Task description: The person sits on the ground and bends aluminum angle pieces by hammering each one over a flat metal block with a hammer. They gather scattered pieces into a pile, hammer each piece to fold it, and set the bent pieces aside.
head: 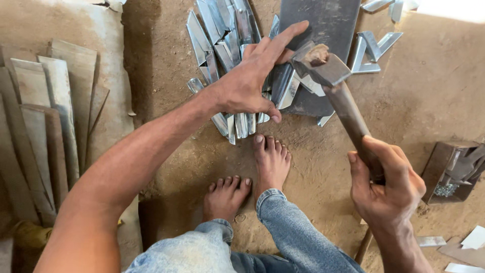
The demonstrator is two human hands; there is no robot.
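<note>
hammer [323, 68] in fist, box [444, 169] of metal bits

we see the left hand [250, 81] resting on a pile of folded shiny metal strips [227, 45] on the dirt floor [429, 101], index finger stretched toward a dark flat metal plate [323, 25]. right hand [386, 184] grips the wooden handle of a hammer [328, 71], its head raised over the plate edge, close to the left fingertips. bare feet [252, 174] just below the pile. bent strips [376, 45] lie right of the plate. wooden slats [45, 116] far left, small box of metal bits [454, 172] at right.
</note>
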